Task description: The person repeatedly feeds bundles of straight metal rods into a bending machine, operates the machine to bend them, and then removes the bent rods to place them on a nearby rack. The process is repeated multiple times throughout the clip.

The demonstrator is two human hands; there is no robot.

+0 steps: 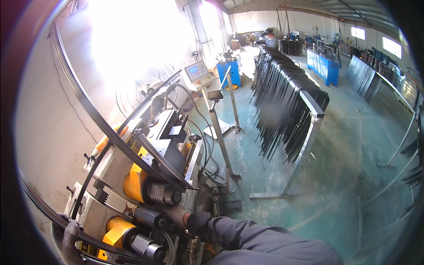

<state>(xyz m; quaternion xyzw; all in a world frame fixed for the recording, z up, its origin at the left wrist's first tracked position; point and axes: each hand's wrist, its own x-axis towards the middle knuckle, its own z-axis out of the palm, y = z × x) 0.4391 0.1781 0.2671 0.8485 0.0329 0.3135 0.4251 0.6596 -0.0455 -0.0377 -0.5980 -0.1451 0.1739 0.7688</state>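
A bundle of long dark metal rods slants down to the lower part of a bending machine. My left hand, in a grey glove, is closed around this bundle at the lower left. My gloved right hand reaches in between the machine's ridged upper roller and ridged lower roller, beside a black cylinder. Its fingers are hidden by the machine parts. Yellow housings sit behind the rollers. A second bundle of rods curves from the upper left to the upper roller.
A control box with a screen stands on a post beyond the machine. Many bent dark rods hang on a metal rack to the right. Hoses trail by the machine. A person stands at the rack's far end.
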